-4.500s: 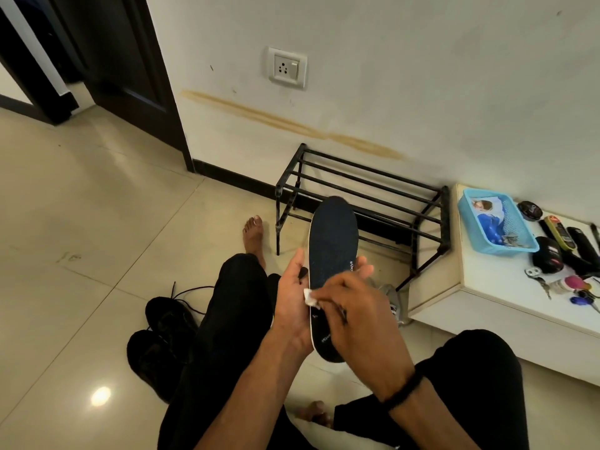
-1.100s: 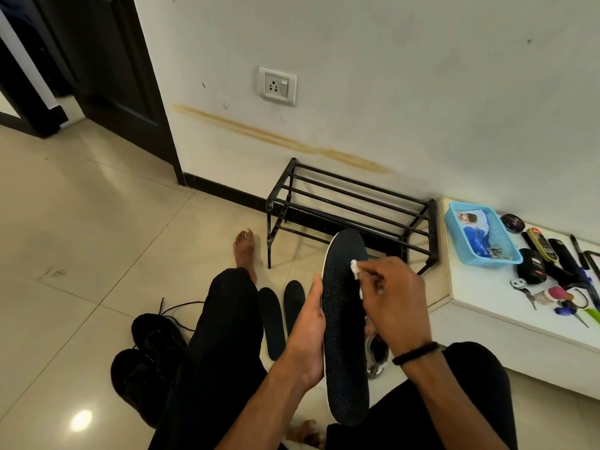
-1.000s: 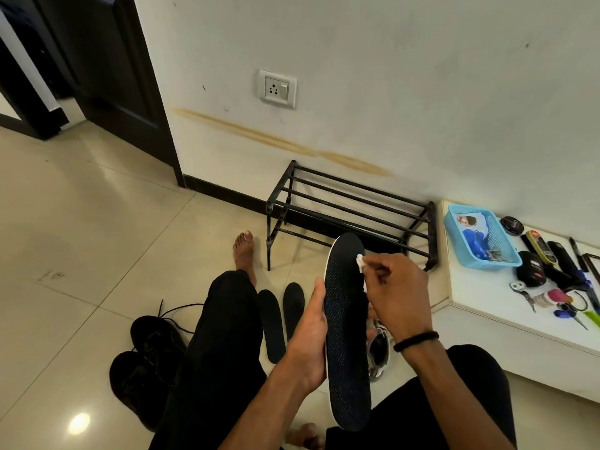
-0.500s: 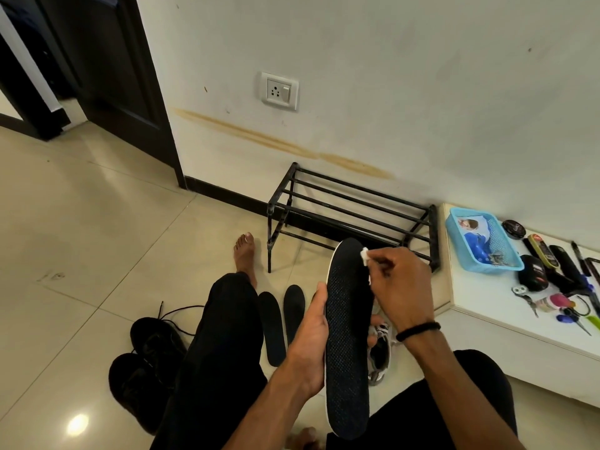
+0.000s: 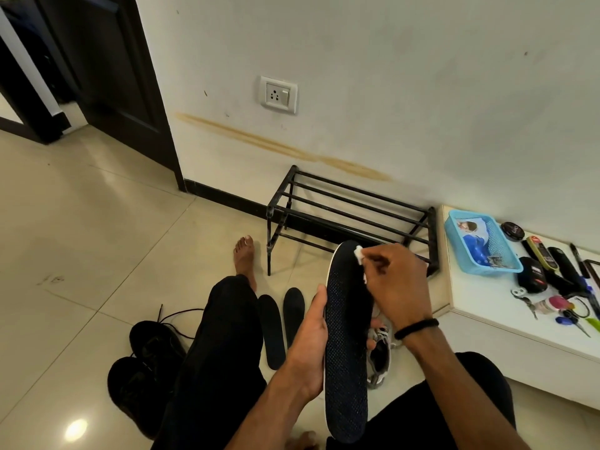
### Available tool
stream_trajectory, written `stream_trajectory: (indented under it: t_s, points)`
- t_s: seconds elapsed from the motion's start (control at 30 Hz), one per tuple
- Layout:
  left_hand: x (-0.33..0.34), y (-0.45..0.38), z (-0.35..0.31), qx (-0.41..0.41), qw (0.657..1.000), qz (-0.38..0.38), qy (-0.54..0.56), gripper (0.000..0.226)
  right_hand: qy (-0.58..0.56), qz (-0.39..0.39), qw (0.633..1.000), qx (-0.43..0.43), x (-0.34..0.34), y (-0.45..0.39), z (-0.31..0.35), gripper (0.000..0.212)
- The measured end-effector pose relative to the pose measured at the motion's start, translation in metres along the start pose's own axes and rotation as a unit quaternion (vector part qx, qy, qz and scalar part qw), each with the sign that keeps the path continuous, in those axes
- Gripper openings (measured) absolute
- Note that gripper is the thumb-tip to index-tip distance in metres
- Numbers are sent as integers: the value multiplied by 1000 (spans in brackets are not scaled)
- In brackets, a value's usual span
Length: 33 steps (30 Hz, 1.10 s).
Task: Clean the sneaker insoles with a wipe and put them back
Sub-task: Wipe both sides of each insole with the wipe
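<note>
A long dark insole with a white rim stands upright in front of me. My left hand grips it along its left edge, around the middle. My right hand pinches a small white wipe and presses it on the insole's top end. Two more dark insoles lie side by side on the floor past my left knee. A grey-white sneaker shows partly behind the held insole. A pair of black sneakers sits on the floor at my left.
A black metal shoe rack stands against the wall. A low white table at the right carries a blue basket, remotes, keys and small items. My bare foot rests on the tiled floor. A dark doorway is at far left.
My right hand has slid the wipe up the insole from its lower part to its top end. The insole now stands more upright and closer to me.
</note>
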<state>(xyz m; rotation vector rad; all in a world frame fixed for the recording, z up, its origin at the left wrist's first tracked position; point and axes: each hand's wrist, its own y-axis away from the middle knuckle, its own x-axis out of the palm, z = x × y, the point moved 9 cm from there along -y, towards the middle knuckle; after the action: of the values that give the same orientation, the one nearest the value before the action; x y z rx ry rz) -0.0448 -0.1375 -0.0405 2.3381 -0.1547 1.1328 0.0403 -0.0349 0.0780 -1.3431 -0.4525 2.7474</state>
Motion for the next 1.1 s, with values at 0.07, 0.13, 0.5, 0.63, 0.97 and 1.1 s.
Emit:
stream_trajectory:
  t_s: [0.07,0.13,0.5,0.63,0.97,1.1]
  points:
    - [0,-1,3,-10,1000,8,-4,81,-4,-20,1000,23,-7,-11,-12,13]
    - [-2,-1,3,-8,1000,8,-4,81,-1,-18,999,28,-7,-10,-12,14]
    - [-3,4,-4,26,999,-12,-26,64,15,107,989,-103,17,37,47,18]
    - [4,0,4,-13,1000,22,-9,80,44,36,998,-35,2,-8,14,19]
    - [-1,-4,2,-7,1000,23,18,72,15,76,995,-70,17,9,31,18]
    - [-13,-1,-3,9,999,-22,25,63,-9,110,990,-89,17,55,40,17]
